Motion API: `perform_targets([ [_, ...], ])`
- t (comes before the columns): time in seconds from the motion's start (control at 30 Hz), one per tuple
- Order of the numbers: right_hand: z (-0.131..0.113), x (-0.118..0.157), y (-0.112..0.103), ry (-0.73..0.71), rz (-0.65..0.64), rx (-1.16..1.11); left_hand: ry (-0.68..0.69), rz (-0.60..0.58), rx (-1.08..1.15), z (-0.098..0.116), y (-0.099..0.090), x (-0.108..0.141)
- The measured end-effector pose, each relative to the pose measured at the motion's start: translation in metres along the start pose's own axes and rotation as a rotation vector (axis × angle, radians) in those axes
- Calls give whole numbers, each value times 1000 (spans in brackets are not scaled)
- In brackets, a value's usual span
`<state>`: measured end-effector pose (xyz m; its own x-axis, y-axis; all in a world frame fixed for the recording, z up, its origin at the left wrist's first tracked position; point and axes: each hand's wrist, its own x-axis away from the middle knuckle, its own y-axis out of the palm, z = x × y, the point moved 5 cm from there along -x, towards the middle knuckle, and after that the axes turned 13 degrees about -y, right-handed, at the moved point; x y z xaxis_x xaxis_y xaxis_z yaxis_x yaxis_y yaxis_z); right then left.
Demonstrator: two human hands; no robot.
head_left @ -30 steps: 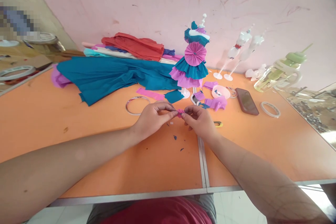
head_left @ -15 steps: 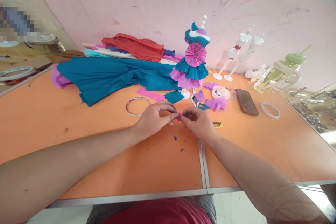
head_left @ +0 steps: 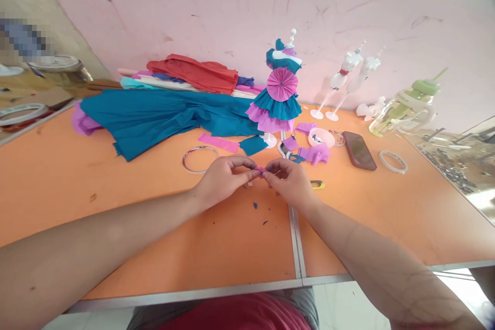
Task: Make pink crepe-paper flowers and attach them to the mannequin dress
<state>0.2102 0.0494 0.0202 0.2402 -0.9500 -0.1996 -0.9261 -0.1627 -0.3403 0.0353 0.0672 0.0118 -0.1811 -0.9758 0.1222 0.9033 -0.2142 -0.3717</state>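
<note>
Between my two hands is a small piece of pink crepe paper (head_left: 260,170), mostly covered by the fingers. My left hand (head_left: 226,176) pinches its left side with thumb and forefinger. From the other side my right hand (head_left: 289,179) pinches it too, the fingertips almost meeting. Behind the hands stands a small mannequin (head_left: 293,37) dressed in a teal and purple ruffled paper dress (head_left: 276,105) with a pleated pink rosette (head_left: 282,84). A pink paper strip (head_left: 218,142) and a teal paper piece (head_left: 252,145) lie just beyond my left hand.
Teal crepe paper (head_left: 162,113) spreads across the back left, before folded red paper (head_left: 193,71). A tape roll (head_left: 183,161) lies left of my hands. Rightward are a yellow cutter (head_left: 317,184), pink bowl (head_left: 322,137), phone (head_left: 359,150), another tape roll (head_left: 393,162) and green-lidded bottle (head_left: 404,105).
Both hands keep their pinch on the pink paper, which shows slightly more between the fingertips. The whole view has shifted a little; the objects on the table stay where they were.
</note>
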Motion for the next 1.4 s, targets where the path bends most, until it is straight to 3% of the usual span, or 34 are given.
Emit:
perform_targets([
  [0.17, 3, 0, 4, 55, -12, -216, -63, -7, 217, -2, 0, 1],
  [0.33, 0, 0, -2, 10, -1, -177, -86, -28, 326, -4, 1, 0],
  [0.63, 1, -1, -3, 33, 29, -107, -93, -53, 345, 0, 4, 3],
  [0.77, -3, -2, -6, -36, 72, 10, -102, -27, 368, 5, 2, 5],
  [0.9, -8, -1, -3, -74, 9, 56, -73, -21, 355, 8, 1, 7],
  [1.4, -6, -2, -9, -95, -14, 95, -34, -172, 184, 0, 10, 5],
])
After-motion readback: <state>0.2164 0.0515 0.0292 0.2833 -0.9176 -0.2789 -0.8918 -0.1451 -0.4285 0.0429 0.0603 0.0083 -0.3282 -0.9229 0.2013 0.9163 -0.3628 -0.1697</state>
